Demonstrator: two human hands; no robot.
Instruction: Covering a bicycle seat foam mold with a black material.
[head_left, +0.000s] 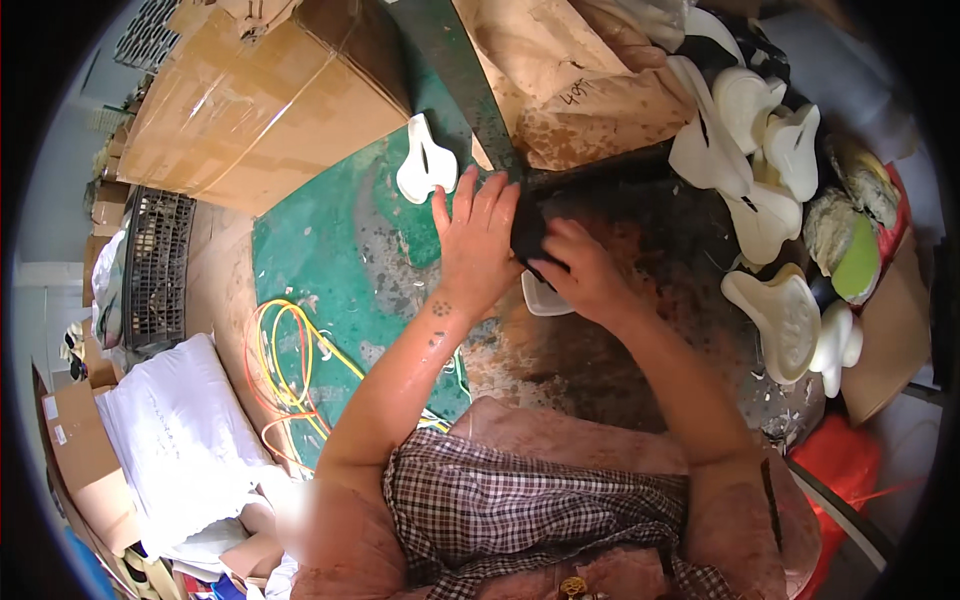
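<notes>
My left hand [478, 245] lies flat with fingers spread on a black cover piece [527, 232] stretched over a white saddle-shaped foam pad [543, 297]. My right hand [582, 272] grips the black cover from the right, fingers curled over its edge. Both hands meet over the pad on a stained brown work surface [600, 370]. Most of the pad is hidden under the hands.
A pile of white saddle-shaped pads [760, 150] sits at the right. One more white pad [426, 163] lies on the green floor. Large cardboard boxes [250, 100] stand at top left, a black crate [158, 265] at left, yellow and orange cables [290, 360] below.
</notes>
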